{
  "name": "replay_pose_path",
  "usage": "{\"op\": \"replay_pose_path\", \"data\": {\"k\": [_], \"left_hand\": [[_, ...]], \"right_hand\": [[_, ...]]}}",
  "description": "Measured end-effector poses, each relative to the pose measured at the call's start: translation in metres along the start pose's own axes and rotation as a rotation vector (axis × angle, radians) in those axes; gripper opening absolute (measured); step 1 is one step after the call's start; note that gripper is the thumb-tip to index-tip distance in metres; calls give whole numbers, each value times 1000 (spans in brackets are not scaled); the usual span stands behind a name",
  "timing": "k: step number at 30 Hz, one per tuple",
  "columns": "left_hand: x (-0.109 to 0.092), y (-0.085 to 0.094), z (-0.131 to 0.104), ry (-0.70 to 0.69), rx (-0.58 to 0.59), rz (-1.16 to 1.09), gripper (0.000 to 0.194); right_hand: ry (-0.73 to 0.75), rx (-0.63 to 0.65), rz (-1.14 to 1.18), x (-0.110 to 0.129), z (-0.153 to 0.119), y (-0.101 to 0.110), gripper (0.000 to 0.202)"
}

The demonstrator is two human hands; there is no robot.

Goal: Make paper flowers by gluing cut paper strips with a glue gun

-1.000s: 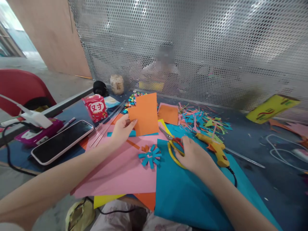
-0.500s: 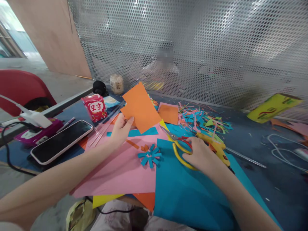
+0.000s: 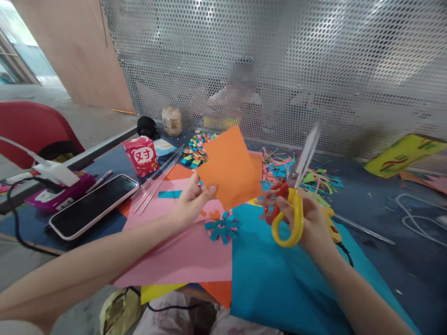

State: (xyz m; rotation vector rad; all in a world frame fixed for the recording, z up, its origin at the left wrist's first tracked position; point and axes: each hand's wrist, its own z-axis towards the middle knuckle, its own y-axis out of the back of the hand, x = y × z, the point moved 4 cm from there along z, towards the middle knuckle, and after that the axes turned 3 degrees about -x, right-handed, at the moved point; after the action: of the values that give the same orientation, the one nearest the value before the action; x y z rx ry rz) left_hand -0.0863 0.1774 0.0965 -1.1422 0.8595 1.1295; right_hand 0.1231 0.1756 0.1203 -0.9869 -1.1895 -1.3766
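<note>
Pinched between the thumb and fingers of my left hand [image 3: 192,200] is a sheet of orange paper [image 3: 228,170], raised above the table with a notch in its left edge. My right hand [image 3: 309,216] grips a pair of scissors [image 3: 296,181] with red and yellow handles; their blades look closed and point up and away. Below the hands, a flower of blue paper strips [image 3: 222,226] lies where a pink sheet [image 3: 174,260] meets a blue sheet [image 3: 279,284]. A yellow glue gun [image 3: 332,225] is partly hidden behind my right hand.
Cut strips [image 3: 279,163] and small paper pieces [image 3: 195,149] are heaped at the back. To the left are a phone [image 3: 94,204], a power strip [image 3: 59,193] and a red snack packet [image 3: 140,156]. A perforated metal screen [image 3: 314,70] rises behind; a person sits beyond it.
My right hand has lifted the scissors off the blue sheet and turned their blades upward. The orange paper has moved right and slightly down in my left hand.
</note>
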Motion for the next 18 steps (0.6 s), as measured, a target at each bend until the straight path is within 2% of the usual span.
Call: {"op": "replay_pose_path", "data": {"k": [4,8,12,14,16,18], "left_hand": [[0,-15,-13,31,161,25,42],[-3,-16,-18,84,203,57,40],[2,-16,-22,228,240,61,42],[7,-18,-26,299,309,92,43],[7,-19,-28,258,397,82,45],[2,-16,-25,122,436,-29,54]], "right_hand": [[92,-66,-75,-4,1,2,39],[96,-43,-53,-16,5,7,37],[109,-96,-26,-16,8,13,33],[122,-135,-19,-15,11,16,37],[129,-157,-37,-13,15,20,37],[123,-154,-86,-12,19,24,35]]}}
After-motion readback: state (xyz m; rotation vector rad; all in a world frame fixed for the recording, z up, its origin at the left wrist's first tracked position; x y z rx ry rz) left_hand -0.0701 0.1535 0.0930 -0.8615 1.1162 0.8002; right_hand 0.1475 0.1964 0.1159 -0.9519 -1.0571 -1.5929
